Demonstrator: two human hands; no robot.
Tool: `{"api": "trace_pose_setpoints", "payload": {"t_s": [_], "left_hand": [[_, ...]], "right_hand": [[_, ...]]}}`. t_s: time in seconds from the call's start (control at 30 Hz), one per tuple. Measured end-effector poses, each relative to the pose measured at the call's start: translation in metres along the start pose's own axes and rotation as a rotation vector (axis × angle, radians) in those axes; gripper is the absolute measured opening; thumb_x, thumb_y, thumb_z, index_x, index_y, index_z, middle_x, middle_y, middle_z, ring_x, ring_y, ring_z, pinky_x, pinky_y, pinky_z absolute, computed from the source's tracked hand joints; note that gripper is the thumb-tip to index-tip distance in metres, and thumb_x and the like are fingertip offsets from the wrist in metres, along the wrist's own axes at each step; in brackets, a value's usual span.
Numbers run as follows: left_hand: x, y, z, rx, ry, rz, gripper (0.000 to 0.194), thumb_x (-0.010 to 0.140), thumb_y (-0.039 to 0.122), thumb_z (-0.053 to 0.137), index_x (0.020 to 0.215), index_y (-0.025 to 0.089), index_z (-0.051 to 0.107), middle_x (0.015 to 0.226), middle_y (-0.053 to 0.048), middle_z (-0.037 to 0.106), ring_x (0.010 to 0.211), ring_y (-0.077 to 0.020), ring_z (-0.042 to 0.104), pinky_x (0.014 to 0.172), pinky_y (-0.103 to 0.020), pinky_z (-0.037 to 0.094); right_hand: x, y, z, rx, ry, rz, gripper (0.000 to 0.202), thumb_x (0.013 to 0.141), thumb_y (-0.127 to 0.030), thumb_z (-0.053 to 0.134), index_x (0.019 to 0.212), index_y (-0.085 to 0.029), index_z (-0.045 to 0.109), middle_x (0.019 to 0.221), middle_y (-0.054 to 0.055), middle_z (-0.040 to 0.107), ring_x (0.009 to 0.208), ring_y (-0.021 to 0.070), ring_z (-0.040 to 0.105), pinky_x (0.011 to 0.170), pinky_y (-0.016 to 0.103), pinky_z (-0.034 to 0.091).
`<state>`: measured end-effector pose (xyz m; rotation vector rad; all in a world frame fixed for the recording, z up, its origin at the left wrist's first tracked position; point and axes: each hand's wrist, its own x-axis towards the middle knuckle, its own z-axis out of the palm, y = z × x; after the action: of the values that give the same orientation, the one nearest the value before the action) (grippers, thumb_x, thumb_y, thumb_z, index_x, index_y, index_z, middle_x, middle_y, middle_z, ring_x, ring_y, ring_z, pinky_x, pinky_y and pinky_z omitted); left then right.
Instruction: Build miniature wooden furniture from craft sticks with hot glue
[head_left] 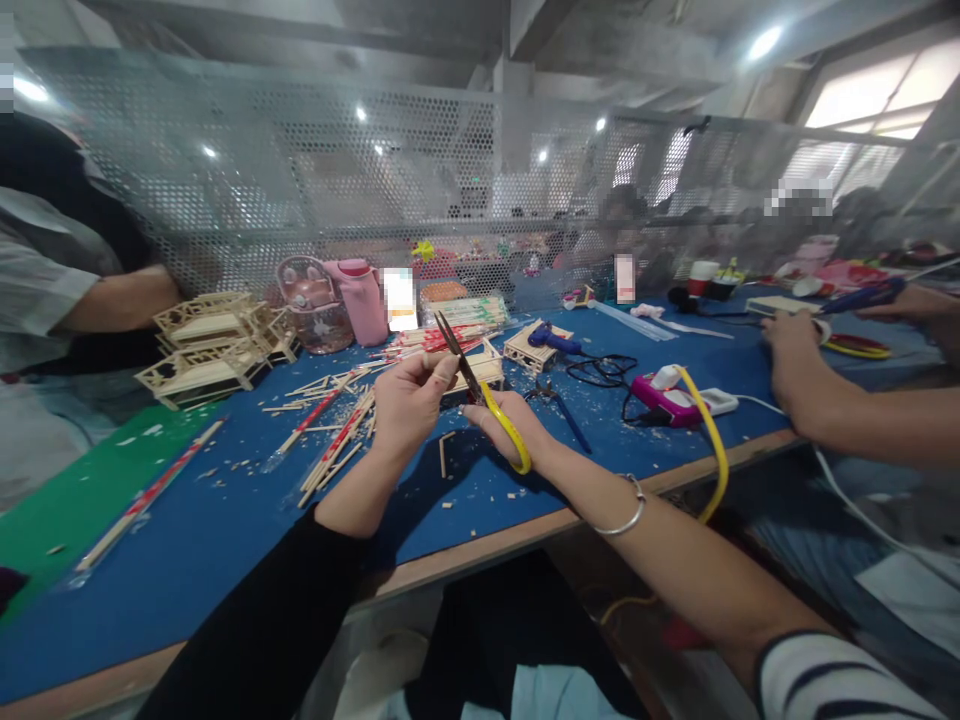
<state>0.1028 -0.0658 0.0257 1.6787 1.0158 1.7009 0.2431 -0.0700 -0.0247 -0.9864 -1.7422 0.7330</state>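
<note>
My right hand (514, 428) is closed on yellow-handled scissors (504, 425), whose dark blades point up and to the left. Left of the blades, my left hand (411, 400) is closed, thumb and fingers pinched together; what it pinches is too small to make out. The two hands are close together above the blue table (255, 520). A short bent wooden piece (443, 455) lies below them. Bundles of thin wooden sticks (341, 440) with red wrapping lie to the left of my left hand.
Wooden stick models (214, 345) and a pink bottle (363, 305) stand back left. Right of my hands lie blue pliers (570, 420), a blue glue gun (555, 340) and a purple power strip (667, 402). Another person's hands (799, 355) work at the far right.
</note>
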Motion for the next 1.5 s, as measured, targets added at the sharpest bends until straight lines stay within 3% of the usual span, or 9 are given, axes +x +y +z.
{"api": "trace_pose_setpoints", "payload": {"t_s": [0.17, 0.27, 0.43, 0.63, 0.9, 1.1, 1.23, 1.37, 1.5], "left_hand": [[0.003, -0.007, -0.001, -0.057, 0.023, -0.029, 0.031, 0.072, 0.043, 0.067, 0.072, 0.012, 0.065, 0.062, -0.001, 0.06, 0.057, -0.0084, 0.053, 0.057, -0.021, 0.046], [0.004, -0.008, -0.003, -0.073, 0.08, -0.06, 0.032, 0.072, 0.046, 0.065, 0.075, 0.014, 0.064, 0.066, -0.001, 0.061, 0.058, -0.0091, 0.054, 0.056, -0.021, 0.047], [0.004, -0.013, -0.007, 0.025, 0.042, -0.068, 0.032, 0.075, 0.047, 0.061, 0.073, 0.016, 0.062, 0.066, -0.001, 0.059, 0.057, -0.0093, 0.052, 0.049, -0.019, 0.042], [0.002, -0.021, -0.004, 0.076, -0.031, -0.061, 0.035, 0.076, 0.051, 0.058, 0.071, 0.016, 0.062, 0.065, -0.001, 0.059, 0.055, -0.0098, 0.051, 0.048, -0.019, 0.04], [0.0, -0.031, -0.004, 0.182, -0.23, -0.052, 0.044, 0.083, 0.053, 0.046, 0.059, 0.017, 0.052, 0.052, 0.002, 0.048, 0.048, -0.0091, 0.045, 0.047, -0.02, 0.036], [-0.003, -0.031, -0.002, 0.181, -0.275, -0.084, 0.043, 0.081, 0.054, 0.047, 0.059, 0.017, 0.051, 0.051, 0.002, 0.046, 0.046, -0.0091, 0.043, 0.045, -0.021, 0.034], [-0.006, -0.029, 0.004, 0.043, -0.321, -0.248, 0.042, 0.078, 0.055, 0.051, 0.062, 0.017, 0.053, 0.051, 0.003, 0.046, 0.043, -0.0084, 0.041, 0.043, -0.021, 0.035], [-0.006, -0.028, 0.008, -0.142, -0.299, -0.361, 0.04, 0.075, 0.055, 0.057, 0.065, 0.017, 0.054, 0.053, 0.003, 0.047, 0.044, -0.0075, 0.041, 0.041, -0.02, 0.035], [-0.003, -0.026, 0.006, -0.249, -0.182, -0.377, 0.039, 0.072, 0.055, 0.06, 0.069, 0.017, 0.052, 0.055, 0.003, 0.047, 0.045, -0.0069, 0.042, 0.041, -0.018, 0.035]], "right_hand": [[0.003, -0.007, 0.002, 0.034, 0.041, 0.049, 0.038, 0.077, -0.051, 0.053, 0.069, -0.015, 0.057, 0.06, -0.004, 0.045, 0.057, 0.0094, 0.039, 0.055, 0.021, 0.033], [0.003, -0.014, -0.013, -0.043, 0.098, 0.071, 0.042, 0.075, -0.056, 0.053, 0.068, -0.014, 0.059, 0.059, -0.003, 0.046, 0.057, 0.0096, 0.039, 0.054, 0.021, 0.032], [-0.019, -0.009, -0.077, -0.535, 0.118, 0.337, 0.047, 0.065, -0.064, 0.058, 0.06, -0.017, 0.059, 0.05, -0.003, 0.045, 0.05, 0.0104, 0.037, 0.049, 0.023, 0.028], [-0.054, 0.005, -0.143, -0.93, -0.159, 0.673, 0.045, 0.066, -0.062, 0.057, 0.057, -0.018, 0.059, 0.055, 0.005, 0.059, 0.051, 0.0167, 0.054, 0.048, 0.026, 0.031], [-0.033, 0.005, -0.141, -1.155, -0.305, 0.669, 0.047, 0.068, -0.059, 0.057, 0.06, -0.014, 0.064, 0.067, 0.015, 0.065, 0.062, 0.0232, 0.062, 0.052, 0.029, 0.037], [0.004, -0.01, -0.139, -1.247, -0.494, 0.734, 0.046, 0.066, -0.058, 0.063, 0.053, -0.013, 0.065, 0.054, 0.013, 0.06, 0.061, 0.0255, 0.062, 0.058, 0.033, 0.041], [0.026, -0.03, -0.128, -1.204, -0.352, 0.47, 0.034, 0.051, -0.046, 0.079, 0.061, -0.015, 0.068, 0.06, 0.009, 0.062, 0.068, 0.0254, 0.062, 0.06, 0.031, 0.04], [0.04, -0.04, -0.084, -0.55, -0.297, -0.055, 0.04, 0.071, -0.042, 0.067, 0.104, -0.02, 0.067, 0.072, 0.002, 0.066, 0.063, 0.0151, 0.058, 0.058, 0.025, 0.04], [0.053, -0.035, -0.039, -0.244, -0.268, -0.26, 0.024, 0.079, -0.035, 0.059, 0.091, -0.018, 0.071, 0.076, 0.002, 0.069, 0.068, 0.0131, 0.058, 0.064, 0.025, 0.043]]}}
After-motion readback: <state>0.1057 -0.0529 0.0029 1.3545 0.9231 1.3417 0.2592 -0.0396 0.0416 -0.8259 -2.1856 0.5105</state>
